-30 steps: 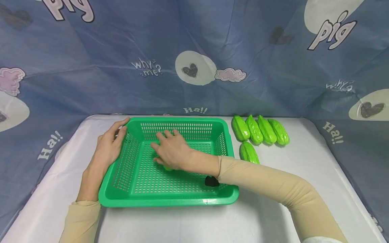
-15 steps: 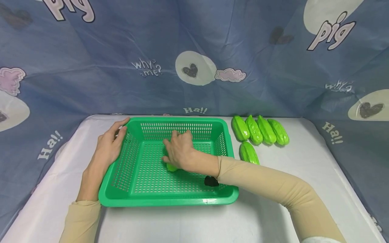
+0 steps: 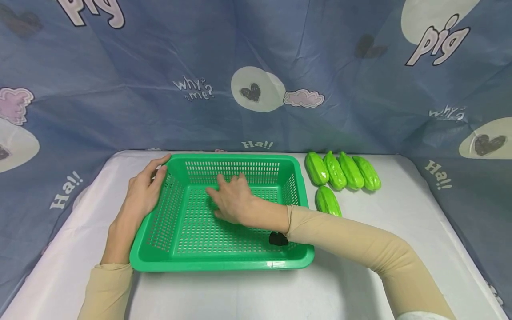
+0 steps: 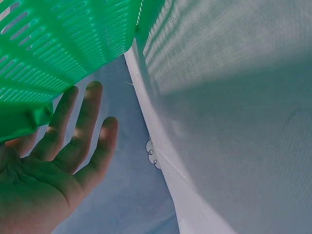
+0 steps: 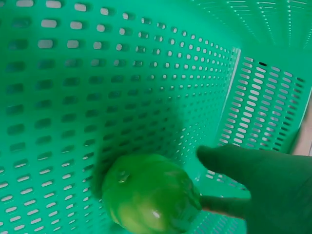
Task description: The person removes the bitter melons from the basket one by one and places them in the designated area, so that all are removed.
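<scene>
My left hand (image 3: pixel 142 193) rests at the left rim of a green plastic basket (image 3: pixel 222 266), thumb and forefinger touching its back left corner. In the left wrist view, the other fingers (image 4: pixel 87 114) are nearly straight beside the perforated wall. My right hand (image 3: pixel 234 200) is spread low inside the basket. Under it, seen only in the right wrist view, a shiny green bitter melon (image 5: pixel 151 192) lies on the perforated floor. One finger seems to touch its side while another digit stands apart; the head view hides the melon behind the hand.
Several more bitter melons (image 3: pixel 336 171) lie in a row right of the basket, and a single bitter melon (image 3: pixel 328 201) is in front of them, near my right forearm. A white cloth (image 3: pixel 188 298) covers the table. A blue printed curtain (image 3: pixel 160 120) stands behind.
My right hand shifted right with the fingers drawn in, then moved slightly left and spread again. The melon under it went from partly visible to hidden in the head view. My left hand stayed put.
</scene>
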The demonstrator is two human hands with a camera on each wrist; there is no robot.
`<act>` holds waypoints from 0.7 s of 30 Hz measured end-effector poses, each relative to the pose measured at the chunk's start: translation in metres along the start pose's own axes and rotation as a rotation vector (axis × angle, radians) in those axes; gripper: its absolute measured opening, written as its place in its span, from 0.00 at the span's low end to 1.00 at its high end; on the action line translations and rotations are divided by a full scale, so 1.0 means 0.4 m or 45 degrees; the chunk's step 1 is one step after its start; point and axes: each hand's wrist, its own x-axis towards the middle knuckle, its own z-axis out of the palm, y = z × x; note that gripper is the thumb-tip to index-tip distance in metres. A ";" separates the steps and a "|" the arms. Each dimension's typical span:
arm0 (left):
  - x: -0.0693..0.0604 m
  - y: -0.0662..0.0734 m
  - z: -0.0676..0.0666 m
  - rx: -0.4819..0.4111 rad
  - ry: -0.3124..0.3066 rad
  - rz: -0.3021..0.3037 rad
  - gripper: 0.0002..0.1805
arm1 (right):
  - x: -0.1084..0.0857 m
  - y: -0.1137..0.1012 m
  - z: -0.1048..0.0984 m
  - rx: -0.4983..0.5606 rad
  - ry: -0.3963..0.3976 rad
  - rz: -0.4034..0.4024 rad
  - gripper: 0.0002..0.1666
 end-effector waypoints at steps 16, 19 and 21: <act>0.003 -0.002 0.001 -0.001 -0.004 -0.007 0.31 | -0.049 0.024 -0.032 0.018 0.040 -0.016 0.40; 0.001 -0.002 0.000 0.000 -0.005 -0.008 0.31 | -0.077 0.041 -0.041 0.087 0.094 -0.002 0.38; 0.000 -0.003 0.000 0.001 -0.004 -0.010 0.31 | -0.099 0.057 -0.046 0.145 0.132 0.005 0.39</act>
